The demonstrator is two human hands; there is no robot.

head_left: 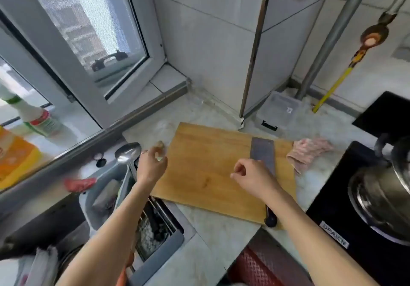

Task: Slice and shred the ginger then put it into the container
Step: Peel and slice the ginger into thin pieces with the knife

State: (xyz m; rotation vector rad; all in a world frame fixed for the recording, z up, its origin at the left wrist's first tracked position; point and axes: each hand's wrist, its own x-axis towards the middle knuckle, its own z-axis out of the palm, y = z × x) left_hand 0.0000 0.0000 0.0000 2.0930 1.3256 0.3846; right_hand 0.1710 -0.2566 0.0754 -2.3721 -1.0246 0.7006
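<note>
A wooden cutting board [206, 159] lies on the counter. A cleaver [263, 152] rests flat on its right part, black handle [270, 218] toward me. My left hand [150, 166] is at the board's left edge and pinches a small pale piece of ginger [159, 158]. Another pale ginger piece [160, 144] sits just beyond it on the counter. My right hand [253, 176] hovers over the board beside the cleaver's blade, fingers loosely curled, holding nothing. A clear plastic container [277, 112] stands behind the board near the wall corner.
A metal ladle [127, 152] and a sink rack are to the left. A pink cloth [308, 152] lies right of the board. A steel pot [381, 192] sits on a black cooktop at right. Bottles stand on the windowsill at left.
</note>
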